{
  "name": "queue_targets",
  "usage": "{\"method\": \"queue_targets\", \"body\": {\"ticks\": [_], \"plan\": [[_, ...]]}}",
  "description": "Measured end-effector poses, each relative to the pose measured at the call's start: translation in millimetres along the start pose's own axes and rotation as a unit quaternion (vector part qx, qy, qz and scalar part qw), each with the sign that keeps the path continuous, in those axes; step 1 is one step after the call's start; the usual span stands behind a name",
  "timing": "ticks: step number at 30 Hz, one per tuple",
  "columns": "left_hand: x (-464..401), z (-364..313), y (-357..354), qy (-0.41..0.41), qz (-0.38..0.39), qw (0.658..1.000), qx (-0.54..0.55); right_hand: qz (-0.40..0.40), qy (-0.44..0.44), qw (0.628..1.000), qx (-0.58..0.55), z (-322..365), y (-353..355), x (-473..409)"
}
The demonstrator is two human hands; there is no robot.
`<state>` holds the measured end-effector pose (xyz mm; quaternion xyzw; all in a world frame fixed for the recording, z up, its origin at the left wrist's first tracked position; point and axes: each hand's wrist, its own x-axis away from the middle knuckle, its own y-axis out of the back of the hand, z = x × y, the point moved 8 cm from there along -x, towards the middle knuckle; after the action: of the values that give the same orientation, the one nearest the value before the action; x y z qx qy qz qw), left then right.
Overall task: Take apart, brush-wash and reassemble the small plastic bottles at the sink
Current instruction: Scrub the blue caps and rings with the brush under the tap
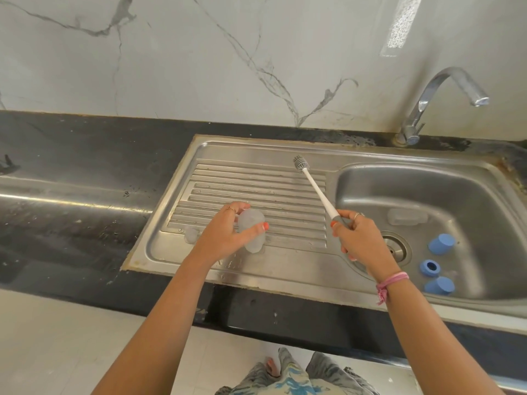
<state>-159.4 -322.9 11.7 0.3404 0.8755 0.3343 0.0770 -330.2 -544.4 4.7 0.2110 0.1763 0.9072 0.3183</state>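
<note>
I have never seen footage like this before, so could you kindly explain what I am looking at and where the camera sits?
There is no machine: a person wears one wide-angle camera on the head, looking down at their own arms. The left hand holds a clear bottle over the ribbed drainboard. The right hand grips a brush by its handle, bristles pointing away. A small clear part lies on the drainboard beside the left hand. In the basin lie three blue caps and another clear piece. The tap stands behind, with no water seen running.
</note>
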Motion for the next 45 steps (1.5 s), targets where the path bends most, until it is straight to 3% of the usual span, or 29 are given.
{"method": "queue_targets", "body": {"ticks": [15, 30, 34, 38, 42, 43, 45], "plan": [[-12, -10, 13, -0.003, -0.051, 0.997, 0.05, 0.003, 0.004, 1.0, 0.01, -4, 4, 0], [-36, -67, 22, -0.074, -0.053, 0.995, -0.027, -0.027, -0.009, 1.0, -0.003, -22, 31, 9], [-49, -109, 2, -0.108, -0.041, 0.993, -0.034, -0.044, -0.021, 0.999, -0.021, -35, 67, 15], [-57, -153, -38, -0.122, -0.004, 0.992, -0.015, -0.056, -0.016, 0.99, -0.126, -44, 124, 21], [-64, -192, -109, -0.066, 0.083, 0.986, 0.13, -0.058, -0.037, 0.969, -0.237, -70, 179, 22], [-65, -199, -131, -0.041, 0.1, 0.981, 0.163, -0.066, -0.045, 0.969, -0.233, -82, 193, 20], [-69, -208, -174, -0.065, 0.122, 0.986, 0.094, -0.092, -0.06, 0.983, -0.149, -109, 219, 14]]}}
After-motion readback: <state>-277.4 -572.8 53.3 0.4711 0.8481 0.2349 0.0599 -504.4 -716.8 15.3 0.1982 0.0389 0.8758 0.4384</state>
